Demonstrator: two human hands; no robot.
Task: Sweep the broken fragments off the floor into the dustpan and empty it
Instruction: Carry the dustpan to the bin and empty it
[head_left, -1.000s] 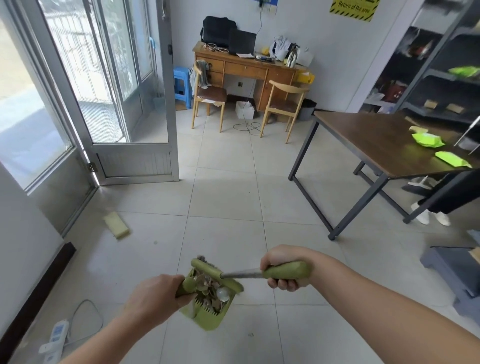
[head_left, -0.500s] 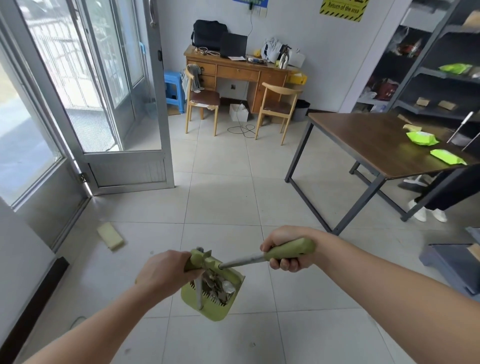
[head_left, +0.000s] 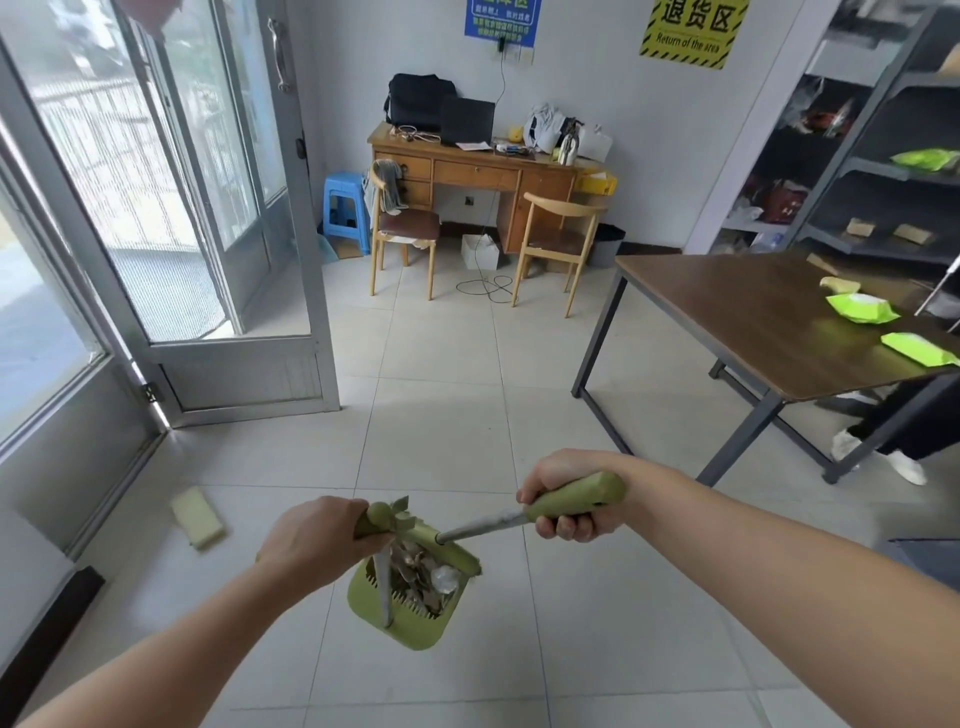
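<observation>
You have two hands (head_left: 317, 540) (head_left: 566, 499), one dustpan (head_left: 415, 636) and one broom (head_left: 576, 493) in view, along with two wooden chairs (head_left: 408, 223) (head_left: 563, 205), one blue stool (head_left: 343, 208), one desk (head_left: 478, 174), one table (head_left: 753, 322), three green packets (head_left: 860, 307) (head_left: 917, 349) (head_left: 924, 158), one yellow sponge (head_left: 197, 517), one laptop (head_left: 467, 120), one bag (head_left: 418, 101) and two wall signs (head_left: 501, 18) (head_left: 691, 31).

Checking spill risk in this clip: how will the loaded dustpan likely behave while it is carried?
The dustpan looks like stiff moulded plastic, so it probably won't flex. Gripped at one end by the left hand, it may swing or tip. The fragments lie loose and jagged inside; they could slide out if it tilts.
</observation>
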